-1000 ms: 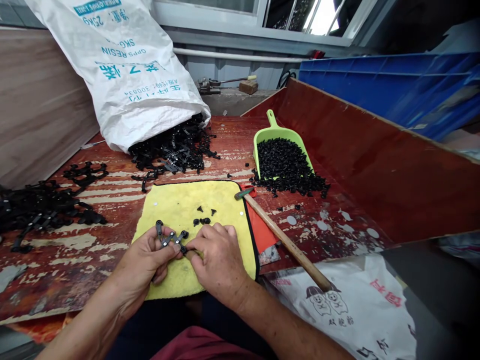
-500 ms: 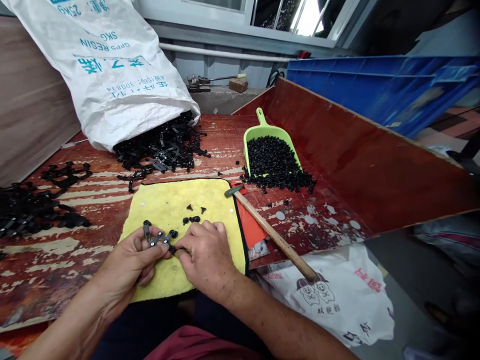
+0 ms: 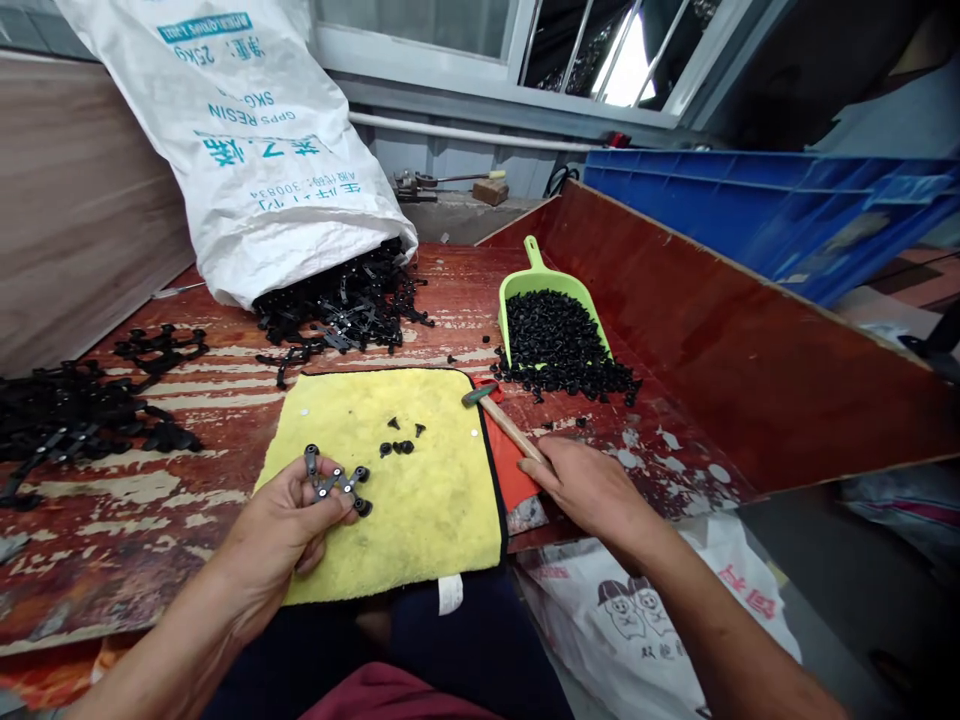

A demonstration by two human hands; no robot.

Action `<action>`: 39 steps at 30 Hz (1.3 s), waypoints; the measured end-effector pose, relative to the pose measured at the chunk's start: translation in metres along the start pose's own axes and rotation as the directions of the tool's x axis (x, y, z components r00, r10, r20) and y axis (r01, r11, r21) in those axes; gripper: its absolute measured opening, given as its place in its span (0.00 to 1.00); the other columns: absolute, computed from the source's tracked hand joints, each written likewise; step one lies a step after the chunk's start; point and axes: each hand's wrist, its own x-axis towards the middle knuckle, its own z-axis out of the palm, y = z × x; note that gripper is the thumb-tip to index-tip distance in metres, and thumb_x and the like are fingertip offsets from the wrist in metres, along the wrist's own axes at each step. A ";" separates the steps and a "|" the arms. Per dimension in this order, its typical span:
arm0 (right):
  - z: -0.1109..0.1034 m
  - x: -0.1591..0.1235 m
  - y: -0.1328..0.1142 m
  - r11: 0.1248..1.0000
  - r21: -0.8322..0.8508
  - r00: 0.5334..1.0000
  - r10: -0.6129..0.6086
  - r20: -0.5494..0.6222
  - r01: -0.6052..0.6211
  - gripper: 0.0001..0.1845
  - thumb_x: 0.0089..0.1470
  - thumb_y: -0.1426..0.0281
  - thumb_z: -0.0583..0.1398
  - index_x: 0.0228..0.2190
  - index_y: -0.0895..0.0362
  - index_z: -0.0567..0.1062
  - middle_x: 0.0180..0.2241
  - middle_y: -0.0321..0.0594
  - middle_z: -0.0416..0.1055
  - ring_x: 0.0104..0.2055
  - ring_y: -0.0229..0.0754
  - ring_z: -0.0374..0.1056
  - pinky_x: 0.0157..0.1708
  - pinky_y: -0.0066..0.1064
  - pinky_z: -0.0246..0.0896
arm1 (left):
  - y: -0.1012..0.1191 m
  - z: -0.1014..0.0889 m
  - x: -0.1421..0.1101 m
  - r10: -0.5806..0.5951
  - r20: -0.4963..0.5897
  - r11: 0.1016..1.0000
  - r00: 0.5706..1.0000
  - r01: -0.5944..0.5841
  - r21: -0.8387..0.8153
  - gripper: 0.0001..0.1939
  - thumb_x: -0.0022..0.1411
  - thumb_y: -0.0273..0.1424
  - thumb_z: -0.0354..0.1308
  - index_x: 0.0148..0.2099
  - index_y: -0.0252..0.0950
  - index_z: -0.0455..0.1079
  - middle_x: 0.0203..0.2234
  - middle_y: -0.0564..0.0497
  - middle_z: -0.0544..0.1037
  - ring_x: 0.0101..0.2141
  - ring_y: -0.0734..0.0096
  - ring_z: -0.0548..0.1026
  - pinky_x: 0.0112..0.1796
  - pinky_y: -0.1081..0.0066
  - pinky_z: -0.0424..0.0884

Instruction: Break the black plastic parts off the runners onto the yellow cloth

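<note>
My left hand (image 3: 289,520) pinches a small black jointed linkage (image 3: 337,483) with round ends and silvery rivets, held over the near left of a yellow cloth (image 3: 420,530). Fingers of my right hand (image 3: 589,485) are wrapped round the wooden handle of a hammer (image 3: 514,432). The green-tinged hammer head lies at the cloth's right edge, and the handle's lower end is hidden by my hand and forearm. Several small black plugs (image 3: 397,448) lie in the middle of the cloth, some with their stems up.
A green dustpan (image 3: 534,252) heaped with black plugs stands at the back right. Black linkages (image 3: 352,300) spill from a white sack (image 3: 300,230), with another pile (image 3: 82,420) at left. A red-brown board (image 3: 720,310) borders the right side; a blue crate (image 3: 720,200) stands behind it.
My right hand has left the linkage and moved right, taking hold of the hammer handle. My left hand still holds the linkage over the cloth. The view has shifted slightly.
</note>
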 end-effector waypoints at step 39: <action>0.022 -0.066 -0.062 0.835 0.140 0.842 -0.505 -0.191 0.533 0.27 0.67 0.71 0.49 0.65 0.49 0.59 0.32 0.40 0.77 0.30 0.43 0.74 0.30 0.31 0.70 | 0.006 -0.001 0.000 -0.010 0.108 0.999 0.994 0.014 -0.032 0.17 0.53 0.35 0.63 0.40 0.39 0.59 0.16 0.60 0.72 0.11 0.85 0.52 0.13 0.82 0.46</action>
